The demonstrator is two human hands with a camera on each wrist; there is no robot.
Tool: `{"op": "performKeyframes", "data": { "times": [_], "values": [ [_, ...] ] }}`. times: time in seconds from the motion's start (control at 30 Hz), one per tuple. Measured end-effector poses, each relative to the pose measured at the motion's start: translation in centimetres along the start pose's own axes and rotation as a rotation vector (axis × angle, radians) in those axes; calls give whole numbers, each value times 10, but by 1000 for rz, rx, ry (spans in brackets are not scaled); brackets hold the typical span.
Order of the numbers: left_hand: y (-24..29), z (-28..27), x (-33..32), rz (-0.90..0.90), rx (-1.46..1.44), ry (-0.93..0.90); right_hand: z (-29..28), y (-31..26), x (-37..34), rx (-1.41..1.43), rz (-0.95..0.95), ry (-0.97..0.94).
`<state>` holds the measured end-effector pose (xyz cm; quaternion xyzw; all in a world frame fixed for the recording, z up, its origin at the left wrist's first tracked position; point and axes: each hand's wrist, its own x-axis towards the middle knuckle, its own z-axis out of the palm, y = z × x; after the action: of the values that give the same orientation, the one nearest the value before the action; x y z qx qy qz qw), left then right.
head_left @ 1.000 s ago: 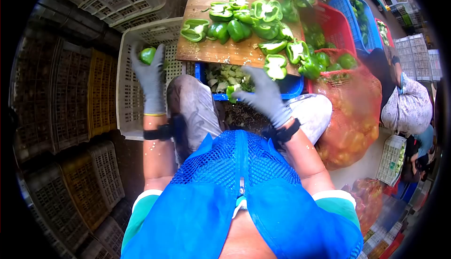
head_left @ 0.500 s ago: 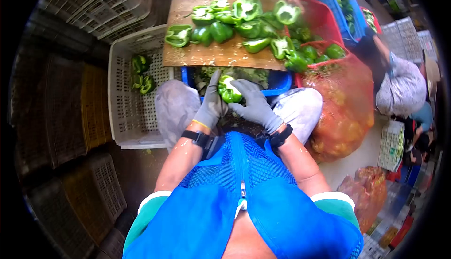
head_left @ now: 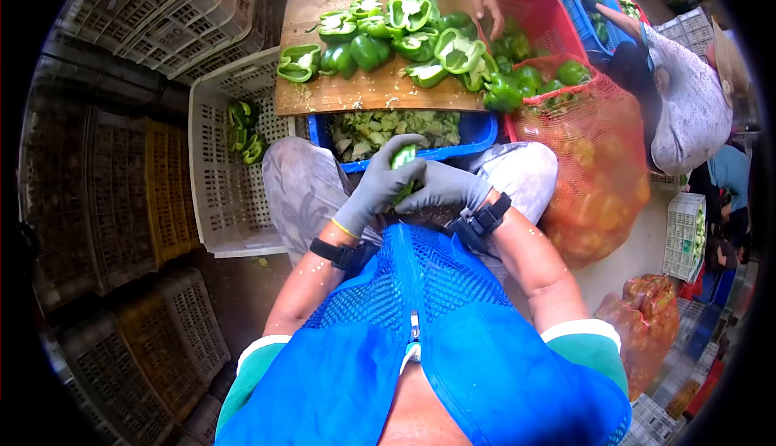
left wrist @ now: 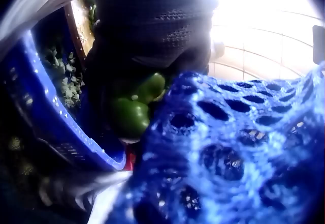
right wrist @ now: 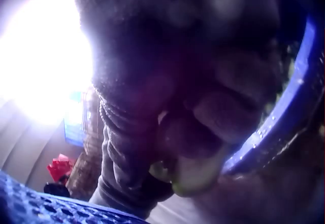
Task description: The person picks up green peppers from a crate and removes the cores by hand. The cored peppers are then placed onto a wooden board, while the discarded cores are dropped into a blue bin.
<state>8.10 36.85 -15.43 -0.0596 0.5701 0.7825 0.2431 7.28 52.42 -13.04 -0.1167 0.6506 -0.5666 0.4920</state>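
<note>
Both gloved hands meet in front of the vest, over the near side of a blue bin [head_left: 477,139] of pale green scraps. A piece of green bell pepper [head_left: 402,157] is held between them. Around its far side curl the fingers of my left hand [head_left: 378,183]. My right hand [head_left: 444,184] grips it from the right, its fingers partly hidden behind the left. Seen from the left wrist, the pepper [left wrist: 131,114] shows below the dark glove; the right wrist view shows its pale green edge [right wrist: 195,175] under curled fingers.
A wooden board [head_left: 303,17] with several pepper halves lies across the bin. At left, a white crate [head_left: 202,155] holds a few halves. Right of the board are a red crate [head_left: 558,17] and a red mesh sack [head_left: 598,155]. Another person's hand [head_left: 487,11] hangs near the board's right corner.
My left hand has come from the white crate, leaving pepper there, to join the right. Both now close around a pepper piece. The other person's hand no longer holds a pepper half.
</note>
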Motion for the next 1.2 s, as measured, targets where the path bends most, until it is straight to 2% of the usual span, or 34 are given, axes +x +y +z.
{"op": "performKeyframes", "data": {
  "times": [0.03,0.07,0.13,0.17,0.2,0.27,0.3,0.33,0.4,0.43,0.47,0.5,0.53,0.57,0.6,0.67,0.7,0.73,0.77,0.8,0.87,0.9,0.93,1.0,1.07,1.1,1.13,1.2],
  "values": [
    [1,2,1,19,38,-20,-5,15,5,-85,-114,12],
    [3,4,2,40,73,-36,-5,11,4,-336,-82,118],
    [11,12,5,126,92,150,-7,-4,4,-842,-21,340],
    [12,11,11,223,50,266,-8,-16,3,-902,-16,387],
    [16,10,18,320,7,383,-3,-13,7,-863,-163,593],
    [26,-3,32,306,-297,623,7,-19,17,-887,-274,818],
    [31,-11,33,324,-368,644,12,-25,25,-777,-408,932],
    [38,-19,33,343,-439,662,15,-34,24,-681,-322,921],
    [73,-31,20,351,-512,879,15,-29,43,195,-611,862],
    [69,-64,18,460,-237,960,11,-34,40,510,-570,805],
    [74,-98,12,509,-190,998,0,-26,39,441,-522,845],
    [79,-132,6,557,-142,1038,-14,-24,34,324,-421,753],
    [92,-154,-1,545,-326,1040,-30,-21,29,208,-321,664],
    [100,-162,-7,633,-36,1021,-55,0,35,-125,-220,690],
    [105,-171,-14,708,257,989,-74,-22,22,-358,-13,697],
    [104,-181,-17,616,561,1079,-119,-22,31,-1000,-159,1131],
    [108,-159,-16,610,458,986,-144,-26,40,-1144,-83,1258],
    [109,-139,-14,600,356,893,-155,-36,43,-1233,13,1262],
    [100,-132,-5,585,522,817,-164,-47,46,-1320,108,1261],
    [87,-126,6,566,686,738,-180,-43,54,-1413,100,1241],
    [66,-84,25,408,155,477,-209,-25,64,-1609,80,1198],
    [67,-66,29,259,88,385,-211,-28,62,-1674,8,1221],
    [68,-50,31,107,19,293,-204,-35,56,-1626,-52,1194],
    [55,-29,48,62,-194,211,-175,-53,38,-1538,-168,1125],
    [53,-10,51,-3,-490,72,-123,-59,24,-1303,-258,1047],
    [48,-10,56,-65,-666,-160,-97,-52,21,-1281,-350,967],
    [36,-4,68,-66,-876,-259,-74,-45,18,-1254,-440,890],
    [39,13,53,-51,-519,-34,-44,-44,8,-1100,-353,808]
  ]
}}
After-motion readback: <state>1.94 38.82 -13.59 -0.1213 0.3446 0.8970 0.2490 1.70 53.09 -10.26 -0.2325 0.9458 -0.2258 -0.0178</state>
